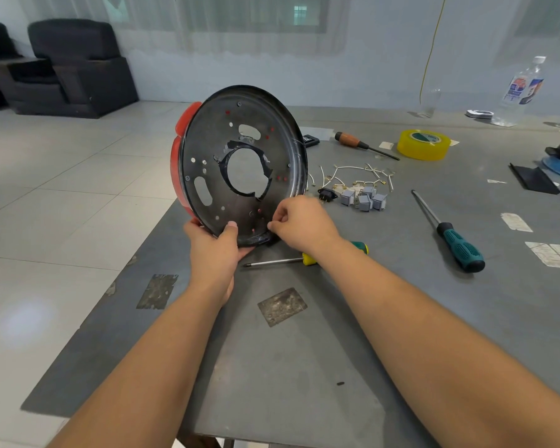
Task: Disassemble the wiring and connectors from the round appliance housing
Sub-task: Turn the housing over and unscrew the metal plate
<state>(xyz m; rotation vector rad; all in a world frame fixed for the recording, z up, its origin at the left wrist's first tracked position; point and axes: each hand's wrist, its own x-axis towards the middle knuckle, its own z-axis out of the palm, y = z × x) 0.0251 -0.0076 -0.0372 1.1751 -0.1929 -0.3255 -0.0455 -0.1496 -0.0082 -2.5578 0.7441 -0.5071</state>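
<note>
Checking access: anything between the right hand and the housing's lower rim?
Nothing visible. The right hand is already at the lower rim of the round housing, fingertips pinched there; what they pinch is too small to tell. The left hand holds the rim upright.

Around the yellow tape roll (423,144): a wooden-handled screwdriver (362,144) just left, a teal-handled screwdriver (451,234) nearer, a plastic bottle (520,91) behind.

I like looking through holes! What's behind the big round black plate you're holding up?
Through the round housing's centre hole only pale floor shows. Behind its left edge sits a red part. Behind its right edge the table goes on; anything else there is covered.
</note>
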